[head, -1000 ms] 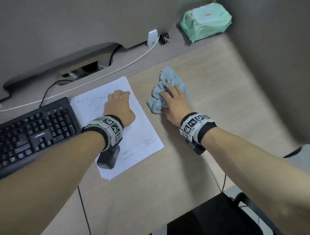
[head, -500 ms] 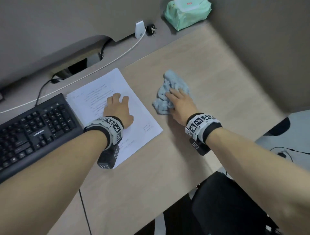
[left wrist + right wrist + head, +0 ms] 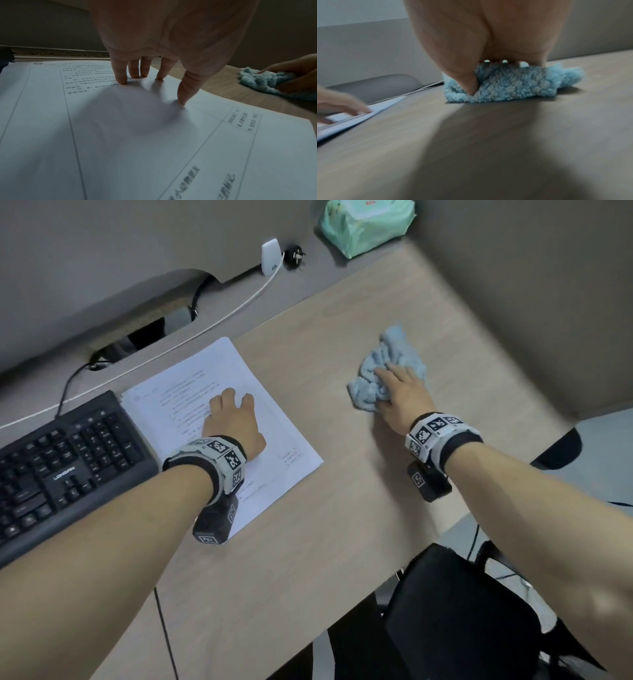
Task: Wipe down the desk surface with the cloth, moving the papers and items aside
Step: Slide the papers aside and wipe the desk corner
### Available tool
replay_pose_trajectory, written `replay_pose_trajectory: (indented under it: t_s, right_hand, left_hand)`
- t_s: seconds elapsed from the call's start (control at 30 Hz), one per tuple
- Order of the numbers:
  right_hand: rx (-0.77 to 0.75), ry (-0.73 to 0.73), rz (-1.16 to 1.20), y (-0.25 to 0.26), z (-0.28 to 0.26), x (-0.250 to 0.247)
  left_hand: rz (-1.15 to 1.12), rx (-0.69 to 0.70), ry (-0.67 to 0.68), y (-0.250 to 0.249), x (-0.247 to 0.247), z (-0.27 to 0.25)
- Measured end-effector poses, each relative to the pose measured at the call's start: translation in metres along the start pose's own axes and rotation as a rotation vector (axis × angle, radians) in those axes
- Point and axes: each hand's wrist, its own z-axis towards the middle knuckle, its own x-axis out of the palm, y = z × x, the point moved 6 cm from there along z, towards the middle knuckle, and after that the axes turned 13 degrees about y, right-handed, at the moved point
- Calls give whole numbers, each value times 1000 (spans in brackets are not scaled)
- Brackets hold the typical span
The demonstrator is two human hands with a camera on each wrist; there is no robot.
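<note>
A crumpled light-blue cloth (image 3: 394, 347) (image 3: 505, 83) lies on the wooden desk (image 3: 342, 508), right of centre. My right hand (image 3: 390, 386) (image 3: 488, 77) lies over it, fingers across its top and the thumb dug into its near side. The cloth (image 3: 257, 79) also shows at the far right of the left wrist view. A stack of printed white papers (image 3: 281, 426) (image 3: 120, 135) (image 3: 359, 119) lies to the left, against the keyboard. My left hand (image 3: 239, 412) (image 3: 150, 89) presses down on the stack with spread fingertips.
A black keyboard (image 3: 61, 460) borders the papers on the left. A green pack of wipes (image 3: 366, 224), a white cable (image 3: 239, 302) and a plug (image 3: 294, 256) sit along the back ledge. Grey partitions wall the back and right. A black chair (image 3: 462, 611) stands below the desk's front edge.
My right hand has slid the cloth to the right, away from the papers' edge. The left hand stays pressed on the papers.
</note>
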Motion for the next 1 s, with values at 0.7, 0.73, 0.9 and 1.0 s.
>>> replay_pose_trajectory:
  t_s: [0.7, 0.73, 0.9, 1.0]
  right_hand:
    - [277, -3, 75, -39, -65, 26]
    - [255, 17, 45, -26, -65, 30]
    - [22, 65, -46, 20, -88, 65]
    - [167, -11, 25, -29, -106, 59]
  left_hand:
    - [28, -1, -59, -21, 1, -10]
    - [20, 16, -63, -27, 2, -12]
    - [-27, -3, -22, -50, 14, -15]
    - [-13, -36, -30, -50, 16, -12]
